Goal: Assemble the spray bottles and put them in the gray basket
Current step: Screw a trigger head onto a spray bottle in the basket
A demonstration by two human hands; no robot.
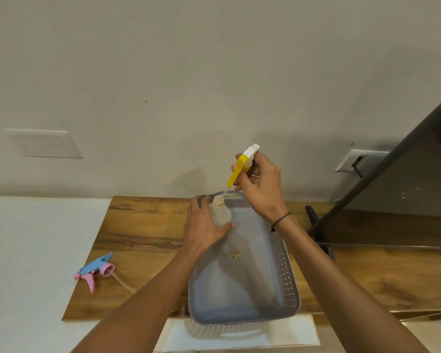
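My left hand grips a translucent bottle with its open neck up, held over the far end of the gray basket. My right hand holds a yellow and white spray head above the bottle, trigger pointing down. Its thin clear tube runs down toward the bottle's neck. A second spray head, pink and blue, lies on the wooden table to the left, its tube trailing to the right.
The basket overhangs the table's near edge and has a small yellowish scrap on its floor. A dark monitor with a black stand stands at the right. Behind is a pale wall with a socket plate.
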